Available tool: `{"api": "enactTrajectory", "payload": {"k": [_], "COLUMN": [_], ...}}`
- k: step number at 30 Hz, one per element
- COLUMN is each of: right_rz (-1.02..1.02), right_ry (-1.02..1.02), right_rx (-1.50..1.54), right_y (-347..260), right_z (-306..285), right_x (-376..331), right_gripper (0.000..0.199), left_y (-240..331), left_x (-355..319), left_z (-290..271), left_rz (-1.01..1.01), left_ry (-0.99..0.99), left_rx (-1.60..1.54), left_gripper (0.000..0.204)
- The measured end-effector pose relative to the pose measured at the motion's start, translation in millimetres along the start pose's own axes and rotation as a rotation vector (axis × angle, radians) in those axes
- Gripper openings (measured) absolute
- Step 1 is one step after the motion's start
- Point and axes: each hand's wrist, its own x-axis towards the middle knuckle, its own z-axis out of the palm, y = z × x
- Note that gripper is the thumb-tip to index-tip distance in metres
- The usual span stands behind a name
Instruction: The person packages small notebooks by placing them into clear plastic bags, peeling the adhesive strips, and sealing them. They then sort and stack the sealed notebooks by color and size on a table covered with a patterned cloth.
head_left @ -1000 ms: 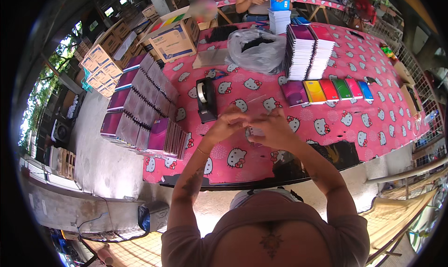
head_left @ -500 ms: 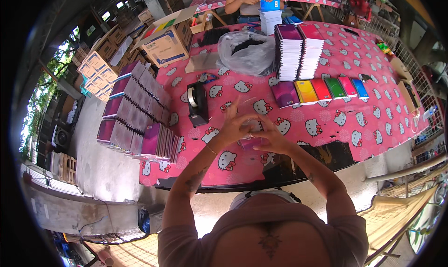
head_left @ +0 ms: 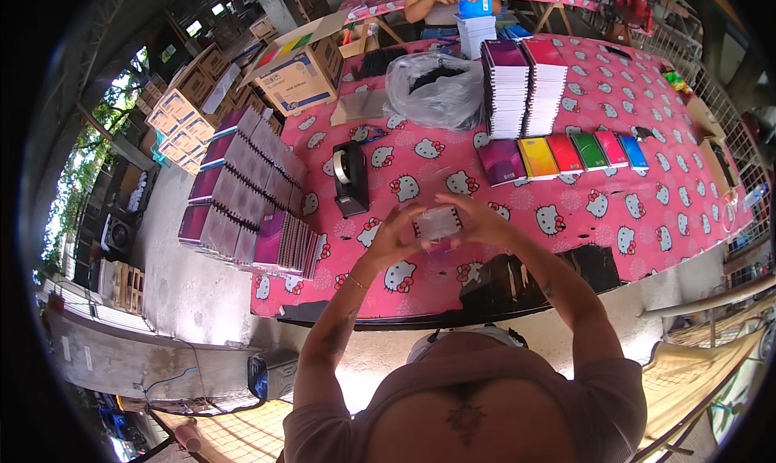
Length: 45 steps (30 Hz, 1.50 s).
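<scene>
Between my two hands, above the near part of the table, is a small bundle of spiral notebooks (head_left: 437, 223). Its white page edges face up, with dark coils along both sides. Clear plastic seems to surround it, though its edges are hard to make out. My left hand (head_left: 390, 241) grips the left side, and my right hand (head_left: 487, 225) grips the right side. Ahead and to the left stands a black tape dispenser (head_left: 350, 180). A row of notebooks in several colours (head_left: 558, 156) lies to the right, beyond my right hand.
Tall notebook stacks (head_left: 508, 91) stand behind the row. More purple notebooks (head_left: 242, 196) are piled at the left edge. Farther back are a clear plastic bag (head_left: 436, 99) and an open carton (head_left: 299, 79). Across the table, another person (head_left: 444, 2) handles a blue notebook.
The bundle has turned from its purple cover to its white page edges. My left fingers, raised before, have come down onto its side. The view has shifted slightly.
</scene>
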Motion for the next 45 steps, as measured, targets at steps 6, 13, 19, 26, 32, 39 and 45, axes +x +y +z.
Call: {"api": "enactTrajectory", "payload": {"k": [6, 13, 19, 26, 32, 39, 45], "right_rz": [-0.175, 0.178, 0.328, 0.490, 0.450, 0.400, 0.428], "right_ry": [-0.001, 0.080, 0.250, 0.252, 0.193, 0.213, 0.313], "right_rx": [-0.355, -0.181, 0.154, 0.520, 0.238, 0.366, 0.387], "right_y": [-10.5, -25.8, 5.2, 16.7, 24.1, 8.1, 19.2], "right_z": [14.8, 27.0, 20.3, 47.4, 34.9, 55.2, 50.2], "right_x": [-13.1, -1.0, -1.5, 6.4, -5.0, 10.3, -0.8], "right_gripper": [0.037, 0.048, 0.051, 0.040, 0.028, 0.043, 0.058], "left_y": [11.5, 7.6, -15.5, -167.5, -190.1, -207.7, -37.4], "left_x": [-10.3, 25.6, 35.0, -19.9, -11.6, -86.3, 54.3], "left_z": [6.5, 5.1, 18.3, -68.3, -75.4, -109.9, -84.2], "left_rz": [0.261, -0.284, -0.083, -0.366, -0.778, -0.695, -0.076], "left_ry": [0.026, -0.105, 0.048, 0.641, 0.710, 0.617, -0.076], "left_rx": [0.375, 0.114, 0.194, 0.547, -0.608, 0.251, 0.219], "left_gripper": [0.030, 0.025, 0.033, 0.019, 0.017, 0.012, 0.018]}}
